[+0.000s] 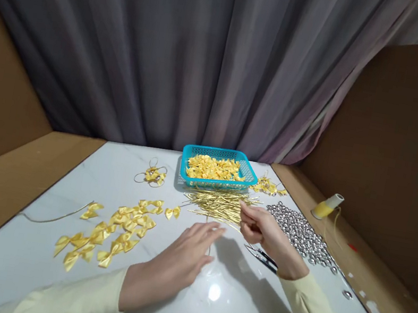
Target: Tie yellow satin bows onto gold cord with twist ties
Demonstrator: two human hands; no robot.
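Observation:
My left hand (pixel 174 263) lies flat on the white table (pixel 115 183), fingers stretched out toward a pile of thin gold wires (pixel 217 204). My right hand (pixel 266 234) hovers at the near right edge of that pile, fingers curled in a pinch; what they grip is too small to make out. Small scissors (pixel 262 257) lie on the table just under my right wrist. Loose yellow ribbon bows (pixel 119 229) are scattered left of my left hand.
A teal basket (pixel 250 166) of yellow bows stands at the back centre. Silver bells (pixel 298 234) lie heaped at the right, with a yellow thread spool (pixel 327 206) beyond. Finished bow pieces (pixel 153 174) sit left and right of the basket. Brown boards flank the table; a grey curtain hangs behind.

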